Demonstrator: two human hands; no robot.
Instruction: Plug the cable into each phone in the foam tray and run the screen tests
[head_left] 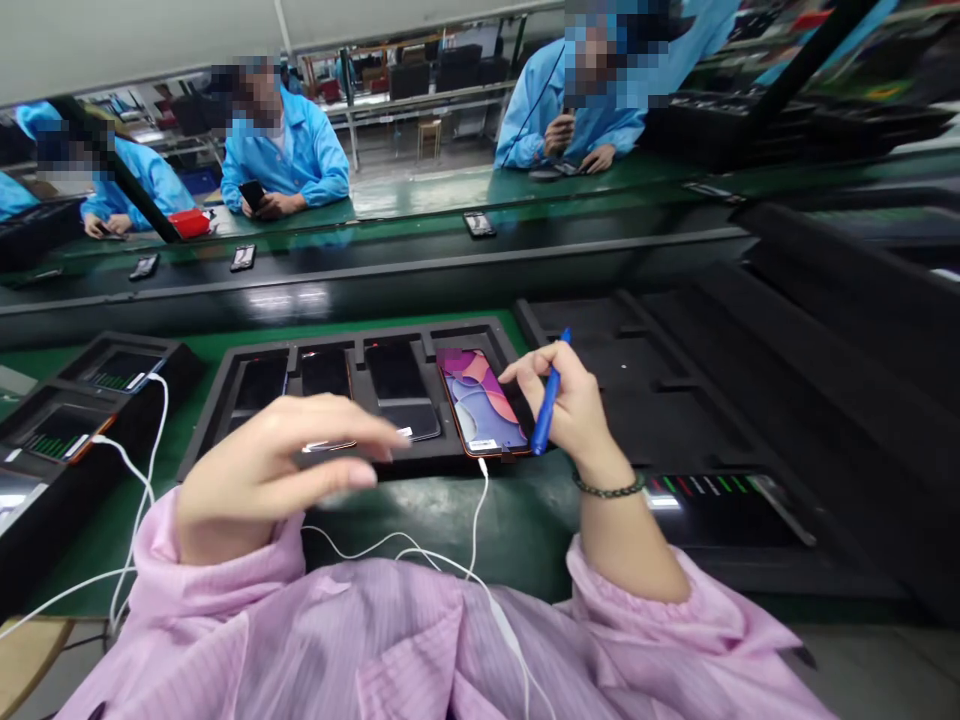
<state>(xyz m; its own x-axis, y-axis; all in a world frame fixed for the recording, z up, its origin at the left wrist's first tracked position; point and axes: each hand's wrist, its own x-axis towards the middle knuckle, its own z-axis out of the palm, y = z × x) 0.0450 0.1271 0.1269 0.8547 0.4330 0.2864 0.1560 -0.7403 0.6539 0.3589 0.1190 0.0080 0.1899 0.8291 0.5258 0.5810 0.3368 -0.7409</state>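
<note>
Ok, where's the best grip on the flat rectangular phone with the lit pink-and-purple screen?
Probably both long edges of the phone, fingers straddling it from above: it lies screen up in the black tray. Stay off the near short edge, where the thin white cable meets it.

A loose pink-lilac jacket (375, 640) with fine stripes is worn. The right sleeve (697, 630) is gathered into ruffles at its cuff, and the left sleeve (217, 580) is bunched. The right wrist is circled by a dark braided bracelet (611, 491). The left hand (277, 465) and right hand (576, 405) are bare.
</note>
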